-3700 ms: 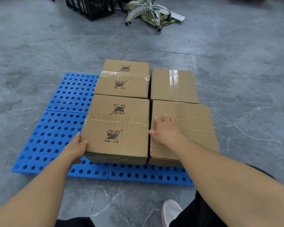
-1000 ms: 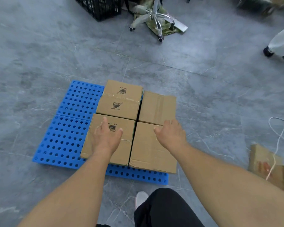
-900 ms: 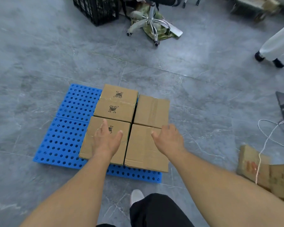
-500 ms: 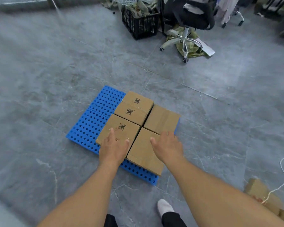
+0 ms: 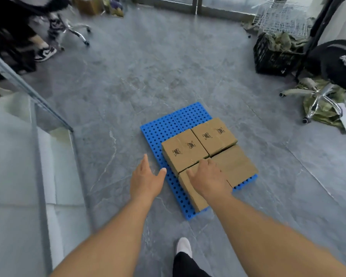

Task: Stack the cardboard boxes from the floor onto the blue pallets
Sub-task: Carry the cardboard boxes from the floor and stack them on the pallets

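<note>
While four cardboard boxes [image 5: 208, 154] sit packed two by two on the blue pallets [image 5: 164, 126], both hands are out in front, empty, fingers spread and relaxed. The right hand [image 5: 207, 179] shows over the nearest box's top; whether it touches cannot be told. The left hand [image 5: 146, 179] floats beside the stack, over the pallet's bare left strip and the floor [image 5: 108, 116]. The block lies dead ahead and slightly right, its long run heading away to the upper right, so the right hand is the nearer one. No loose box is in view, so the next pick looks to be somewhere out of frame. Open pallet remains along the left and far side. There's room to swing on open floor, though a glass partition [image 5: 28, 136] hems in the left, and a black crate [image 5: 276, 56] and chair base [image 5: 320, 96] crowd the right.
</note>
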Tool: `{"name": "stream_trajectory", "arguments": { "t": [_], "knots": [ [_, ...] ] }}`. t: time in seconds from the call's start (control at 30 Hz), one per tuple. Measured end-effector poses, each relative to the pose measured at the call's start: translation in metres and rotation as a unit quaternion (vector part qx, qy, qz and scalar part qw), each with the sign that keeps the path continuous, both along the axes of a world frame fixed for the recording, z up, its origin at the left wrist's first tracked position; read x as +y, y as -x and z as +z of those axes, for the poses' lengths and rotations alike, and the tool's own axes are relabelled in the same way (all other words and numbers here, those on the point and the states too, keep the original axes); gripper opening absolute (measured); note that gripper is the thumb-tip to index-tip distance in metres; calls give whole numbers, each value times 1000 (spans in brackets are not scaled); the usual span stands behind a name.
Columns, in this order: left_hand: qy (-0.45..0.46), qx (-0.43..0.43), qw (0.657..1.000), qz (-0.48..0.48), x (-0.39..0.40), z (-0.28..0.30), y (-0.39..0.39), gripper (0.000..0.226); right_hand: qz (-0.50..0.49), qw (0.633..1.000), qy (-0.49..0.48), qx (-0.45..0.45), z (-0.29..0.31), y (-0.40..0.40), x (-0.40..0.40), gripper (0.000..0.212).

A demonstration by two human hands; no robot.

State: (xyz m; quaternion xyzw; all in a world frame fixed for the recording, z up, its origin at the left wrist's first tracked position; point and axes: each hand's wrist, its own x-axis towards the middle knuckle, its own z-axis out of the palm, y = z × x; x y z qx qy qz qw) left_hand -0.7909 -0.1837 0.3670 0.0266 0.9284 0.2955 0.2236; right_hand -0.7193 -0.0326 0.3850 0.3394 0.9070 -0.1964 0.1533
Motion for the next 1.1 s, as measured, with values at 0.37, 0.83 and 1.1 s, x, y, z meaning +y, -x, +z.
{"name": "stream_trajectory", "arguments": {
  "t": [0.37,0.83,1.1],
  "knots": [
    [69,19,978,196,-139,23,-92,88,221,975,22,7,26,-11,-134,39],
    [85,28,828,554,-132,43,-236,82,591,804,20,67,50,-31,-174,48],
    [55,1,699,713,-79,38,-323,84,728,682,24,64,55,-91,-180,51]
  ]
}}
